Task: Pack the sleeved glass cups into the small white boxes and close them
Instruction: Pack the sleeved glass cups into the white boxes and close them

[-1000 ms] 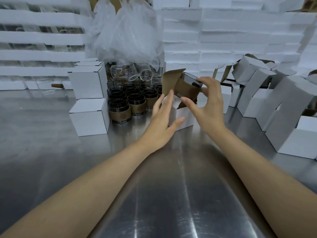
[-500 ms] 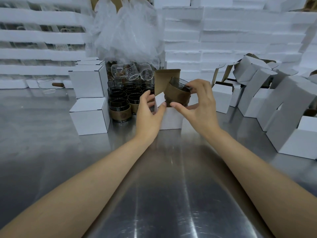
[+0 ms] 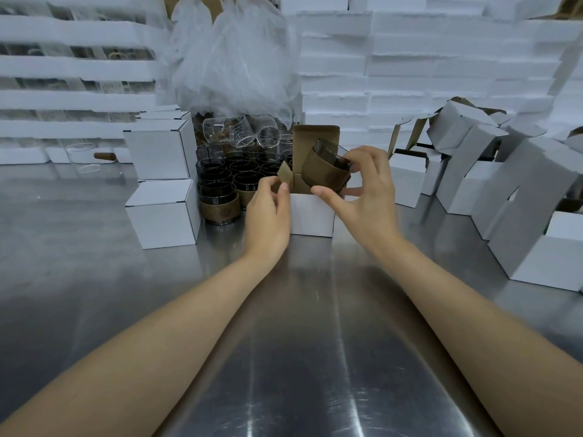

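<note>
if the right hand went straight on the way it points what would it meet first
Likely the open box: the right hand holds the cup tilted just above its mouth; depth is unclear.

No legible text or nos.: emblem on cup sleeve, graduation marks on clear glass both too blurred.

A single wide-angle head camera looks forward and down from the person's eye level, close over the steel table, with the left hand and right hand at mid-frame and stacked white foam straight ahead
</note>
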`<state>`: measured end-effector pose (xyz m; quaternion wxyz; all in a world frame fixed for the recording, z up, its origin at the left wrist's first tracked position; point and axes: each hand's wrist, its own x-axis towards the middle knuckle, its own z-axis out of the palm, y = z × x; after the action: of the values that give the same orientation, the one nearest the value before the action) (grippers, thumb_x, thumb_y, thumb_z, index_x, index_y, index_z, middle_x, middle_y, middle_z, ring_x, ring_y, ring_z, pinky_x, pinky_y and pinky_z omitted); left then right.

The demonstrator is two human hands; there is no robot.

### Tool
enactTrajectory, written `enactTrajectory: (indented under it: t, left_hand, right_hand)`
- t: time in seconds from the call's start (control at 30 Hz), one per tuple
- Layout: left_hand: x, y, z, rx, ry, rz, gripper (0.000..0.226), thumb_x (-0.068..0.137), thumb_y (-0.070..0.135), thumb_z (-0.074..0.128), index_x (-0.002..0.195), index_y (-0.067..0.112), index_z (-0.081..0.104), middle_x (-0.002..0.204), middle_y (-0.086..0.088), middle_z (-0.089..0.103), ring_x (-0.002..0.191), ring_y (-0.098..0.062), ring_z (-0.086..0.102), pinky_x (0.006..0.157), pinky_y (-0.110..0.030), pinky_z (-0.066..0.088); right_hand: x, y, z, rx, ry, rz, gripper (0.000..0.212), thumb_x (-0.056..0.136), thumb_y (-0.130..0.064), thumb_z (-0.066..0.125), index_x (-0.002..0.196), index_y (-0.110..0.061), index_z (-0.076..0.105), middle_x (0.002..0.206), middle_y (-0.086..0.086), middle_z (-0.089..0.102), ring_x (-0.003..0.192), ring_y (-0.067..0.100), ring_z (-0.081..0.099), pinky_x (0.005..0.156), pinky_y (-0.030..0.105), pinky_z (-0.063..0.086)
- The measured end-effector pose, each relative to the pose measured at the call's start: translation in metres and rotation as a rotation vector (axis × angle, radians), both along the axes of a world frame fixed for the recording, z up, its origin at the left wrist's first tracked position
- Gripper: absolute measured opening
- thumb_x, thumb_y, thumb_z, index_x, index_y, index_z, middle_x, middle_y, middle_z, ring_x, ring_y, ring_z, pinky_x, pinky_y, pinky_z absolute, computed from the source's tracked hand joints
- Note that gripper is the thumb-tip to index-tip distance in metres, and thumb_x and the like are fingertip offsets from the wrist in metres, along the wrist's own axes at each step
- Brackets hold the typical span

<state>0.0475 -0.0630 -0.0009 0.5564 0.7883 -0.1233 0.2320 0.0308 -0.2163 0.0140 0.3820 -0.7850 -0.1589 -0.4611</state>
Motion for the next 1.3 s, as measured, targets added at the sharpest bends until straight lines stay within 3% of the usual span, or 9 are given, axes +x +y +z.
enactTrajectory:
  t: [0.13, 0.33, 0.57, 0.8, 0.9, 1.03, 1.1, 1.17, 1.3]
  left_hand:
    - [0.000, 0.003, 0.000, 0.006, -0.011, 0.015, 0.021, 0.102, 0.021, 0.042, 0.086, 0.008, 0.049, 0.079, -0.009, 0.056, 0.079, -0.030, 0.058, 0.077, -0.052, 0.049]
    - [-0.003, 0.001, 0.002, 0.009, -0.071, -0.010, 0.025, 0.099, 0.013, 0.045, 0.075, 0.012, 0.038, 0.071, -0.005, 0.044, 0.067, -0.020, 0.042, 0.063, -0.035, 0.036]
    - [-0.002, 0.001, 0.000, 0.001, -0.093, -0.030, 0.024, 0.097, 0.013, 0.048, 0.075, 0.011, 0.040, 0.066, 0.004, 0.040, 0.060, -0.011, 0.036, 0.056, -0.023, 0.029]
    - [-0.003, 0.002, 0.001, -0.030, -0.163, -0.061, 0.011, 0.096, 0.013, 0.053, 0.104, 0.019, 0.055, 0.113, 0.001, 0.051, 0.094, 0.004, 0.052, 0.075, -0.010, 0.042]
    - [-0.003, -0.001, -0.001, 0.079, -0.152, -0.107, 0.020, 0.099, 0.013, 0.048, 0.095, 0.012, 0.067, 0.123, -0.003, 0.049, 0.117, -0.011, 0.046, 0.096, -0.019, 0.037]
    - [-0.003, -0.001, 0.002, 0.028, -0.089, -0.115, 0.024, 0.100, 0.008, 0.045, 0.093, 0.009, 0.068, 0.134, -0.004, 0.041, 0.120, 0.000, 0.040, 0.101, -0.012, 0.029]
    - [-0.001, -0.001, 0.003, 0.005, -0.054, -0.134, 0.021, 0.098, 0.007, 0.046, 0.093, 0.009, 0.067, 0.134, 0.002, 0.038, 0.125, 0.001, 0.036, 0.103, -0.016, 0.031]
    - [0.001, -0.002, 0.004, -0.035, -0.019, -0.172, 0.019, 0.097, 0.005, 0.047, 0.093, 0.008, 0.065, 0.133, 0.008, 0.037, 0.137, -0.006, 0.030, 0.103, -0.016, 0.029]
    - [0.001, -0.004, 0.005, -0.167, 0.030, -0.280, 0.015, 0.097, 0.001, 0.045, 0.090, 0.009, 0.056, 0.141, 0.002, 0.046, 0.128, -0.005, 0.043, 0.098, -0.013, 0.034]
  right_hand:
    - [0.001, 0.003, 0.001, -0.035, 0.035, -0.023, 0.050, 0.074, -0.038, 0.081, 0.110, -0.013, 0.057, 0.115, -0.006, 0.038, 0.102, 0.005, 0.047, 0.075, 0.026, 0.058]
    - [0.004, 0.004, 0.001, -0.107, 0.194, -0.058, 0.016, 0.086, -0.029, 0.070, 0.088, -0.013, 0.073, 0.110, -0.010, 0.052, 0.110, 0.015, 0.050, 0.081, 0.044, 0.052]
    - [0.000, 0.001, 0.010, -0.240, 0.255, -0.018, 0.017, 0.093, -0.019, 0.062, 0.089, -0.007, 0.073, 0.104, -0.003, 0.058, 0.107, 0.015, 0.049, 0.083, 0.035, 0.046]
    - [-0.001, -0.002, 0.012, 0.464, 0.313, 0.145, 0.031, 0.100, -0.011, 0.047, 0.131, -0.014, 0.050, 0.125, 0.002, 0.052, 0.113, 0.012, 0.055, 0.086, 0.028, 0.054]
    - [0.003, 0.000, 0.006, 0.406, 0.463, 0.125, 0.055, 0.093, -0.014, 0.061, 0.141, -0.022, 0.038, 0.131, -0.005, 0.044, 0.115, 0.007, 0.051, 0.096, 0.024, 0.044]
    - [0.006, 0.008, -0.004, 0.421, 0.587, 0.268, 0.028, 0.096, -0.034, 0.056, 0.124, -0.031, 0.055, 0.112, -0.028, 0.055, 0.100, -0.017, 0.053, 0.084, 0.006, 0.040]
    - [0.007, 0.009, -0.005, 0.427, 0.658, 0.319, 0.029, 0.101, -0.042, 0.041, 0.112, -0.030, 0.065, 0.118, -0.019, 0.061, 0.109, -0.008, 0.055, 0.095, 0.017, 0.041]
    - [0.008, 0.011, -0.003, 0.453, 0.663, 0.307, 0.026, 0.103, -0.026, 0.042, 0.104, -0.024, 0.067, 0.118, -0.009, 0.062, 0.111, 0.005, 0.057, 0.100, 0.026, 0.042]
    - [0.010, 0.010, -0.003, 0.534, 0.575, 0.383, 0.039, 0.093, 0.005, 0.044, 0.122, -0.021, 0.044, 0.110, -0.012, 0.057, 0.089, -0.014, 0.058, 0.073, 0.007, 0.046]
